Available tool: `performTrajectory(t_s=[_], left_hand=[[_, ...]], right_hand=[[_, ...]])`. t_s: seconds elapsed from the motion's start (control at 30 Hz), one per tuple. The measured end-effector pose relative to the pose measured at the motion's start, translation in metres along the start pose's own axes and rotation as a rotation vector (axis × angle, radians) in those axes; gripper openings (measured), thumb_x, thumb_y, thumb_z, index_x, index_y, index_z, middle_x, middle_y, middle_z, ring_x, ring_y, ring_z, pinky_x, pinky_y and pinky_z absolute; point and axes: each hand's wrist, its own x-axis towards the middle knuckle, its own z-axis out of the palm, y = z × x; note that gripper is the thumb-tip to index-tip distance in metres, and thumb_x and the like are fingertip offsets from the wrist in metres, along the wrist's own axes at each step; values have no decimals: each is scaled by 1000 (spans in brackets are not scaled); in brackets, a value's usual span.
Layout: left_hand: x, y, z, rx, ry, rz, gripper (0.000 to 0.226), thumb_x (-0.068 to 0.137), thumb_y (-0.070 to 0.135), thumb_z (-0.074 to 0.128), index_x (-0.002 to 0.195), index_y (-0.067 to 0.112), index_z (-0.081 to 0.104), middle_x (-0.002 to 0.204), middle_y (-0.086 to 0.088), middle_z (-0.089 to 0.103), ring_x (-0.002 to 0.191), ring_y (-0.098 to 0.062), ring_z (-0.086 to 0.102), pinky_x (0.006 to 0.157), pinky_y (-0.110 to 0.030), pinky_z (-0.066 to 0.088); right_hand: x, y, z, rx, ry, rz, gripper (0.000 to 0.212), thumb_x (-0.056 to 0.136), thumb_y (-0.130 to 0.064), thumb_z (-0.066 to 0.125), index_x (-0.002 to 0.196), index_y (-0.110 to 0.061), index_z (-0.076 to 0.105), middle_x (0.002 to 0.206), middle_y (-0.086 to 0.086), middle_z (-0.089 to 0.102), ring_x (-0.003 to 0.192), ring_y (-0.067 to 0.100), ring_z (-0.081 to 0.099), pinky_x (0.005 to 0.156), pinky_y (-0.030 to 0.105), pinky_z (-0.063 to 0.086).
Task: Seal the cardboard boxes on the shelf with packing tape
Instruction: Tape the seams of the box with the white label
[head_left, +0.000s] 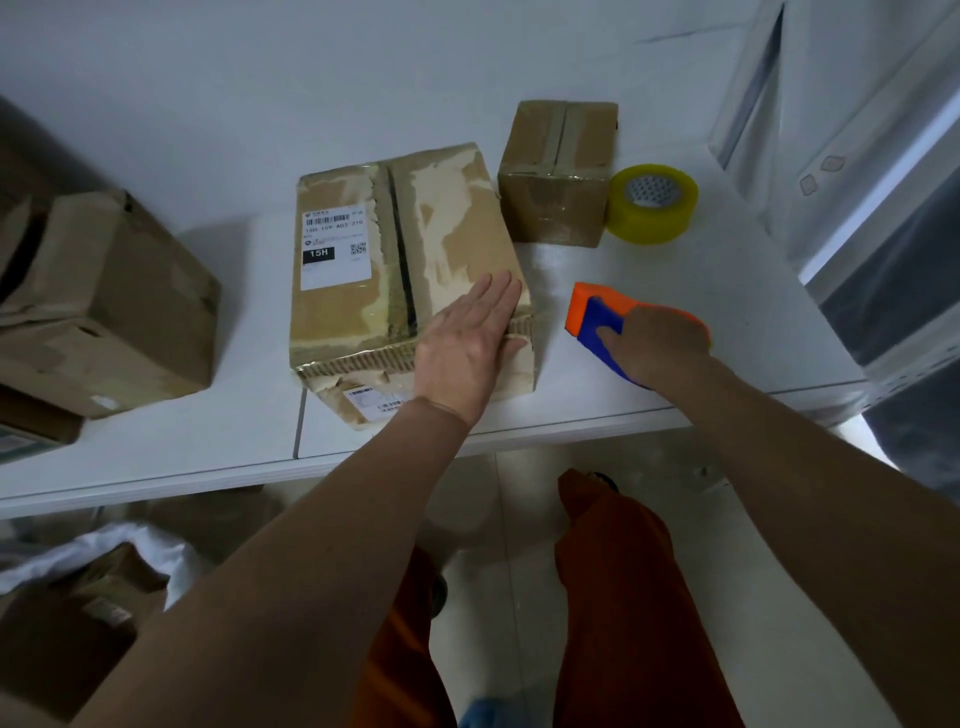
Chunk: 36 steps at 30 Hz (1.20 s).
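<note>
Two hands at work on the white shelf (675, 291). Left hand (470, 338) lies flat, fingers straight and together, pressing the near right corner of the large cardboard box (400, 270). Right hand (660, 340) curls over an orange-and-blue tape dispenser (597, 317), which sits on the shelf just right of that box, not touching it.

Key relation: the box's open centre seam (402, 254) runs away from the person, just left of the left hand's fingertips. Dispenser lies to the seam's right, so the right hand is the one to carry it across; left hand already steadies the box.

Box top: worn brown board, torn pale patches where old tape peeled, white shipping label (335, 247) left of the seam, corrugated edge exposed at the near rim. Beyond the right hand: a smaller box (558, 174), already taped along its seam, and a yellowish roll of packing tape (652, 202) just beside it. Far left of the left hand, a crumpled box (104, 306).
</note>
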Motion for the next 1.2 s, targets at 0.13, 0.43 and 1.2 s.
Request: performTrajectory(t_s=[0.13,0.43,1.2], left_hand=[[0,-1,1,-9,20,2,51,89,34,53,132,7,56,136,-8,56,127,-23,52,104,-33,40],[0,-1,1,-19,7,-2,51,89,34,52,133,8,56,137,-8,55,128,-22,51,104,-32,40],[2,4,1,-94,6,-79,41,93,20,42,129,9,60,133,-7,59,125,-21,54,99,-30,45]], right_hand=[[15,-10,32,78,-10,111,30,96,-32,45,82,-6,50,70,5,50,72,26,52,62,32,38],[4,-15,34,557,338,59,24,99,-17,39,83,-2,49,84,14,51,81,28,53,65,29,28],[-32,-113,41,1269,276,-91,43,103,-25,28,143,-13,39,143,6,47,132,15,42,111,32,34]])
